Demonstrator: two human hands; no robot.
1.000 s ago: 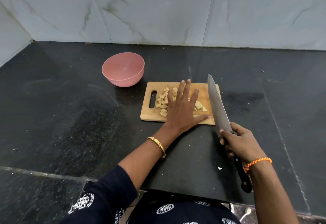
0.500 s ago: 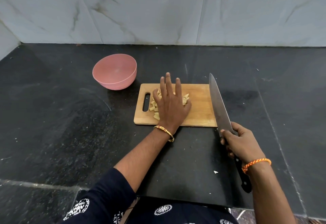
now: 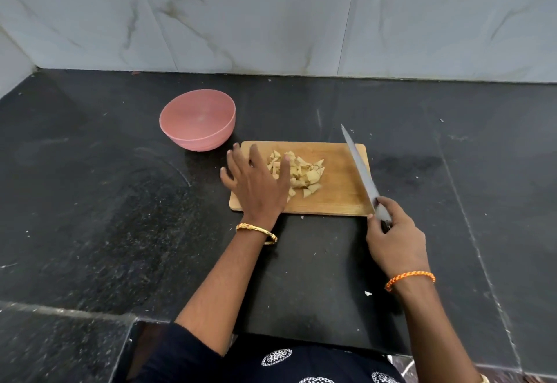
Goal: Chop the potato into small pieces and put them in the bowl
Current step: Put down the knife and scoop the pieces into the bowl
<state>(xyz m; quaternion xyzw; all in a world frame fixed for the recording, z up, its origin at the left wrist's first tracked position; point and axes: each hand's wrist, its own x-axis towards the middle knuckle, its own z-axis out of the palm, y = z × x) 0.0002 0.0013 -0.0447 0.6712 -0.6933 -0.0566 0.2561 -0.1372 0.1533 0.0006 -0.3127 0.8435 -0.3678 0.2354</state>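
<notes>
**Left hand slides off the pile, knife tilts in**

Since half a second ago the left hand (image 3: 256, 183) has shifted to the board's left end, uncovering the potato pieces (image 3: 298, 173), and the knife (image 3: 360, 171) now leans over the board's right edge. Those pieces sit heaped in the middle of the wooden cutting board (image 3: 337, 198), the thumb lying against them. That hand's grip is loose, fingers spread and straight, holding nothing. Its partner, the right hand (image 3: 394, 238), has its grip wrapped round the knife handle. A pink bowl (image 3: 197, 123) stands just beyond the board's left corner on the dark counter (image 3: 90, 201).
</notes>
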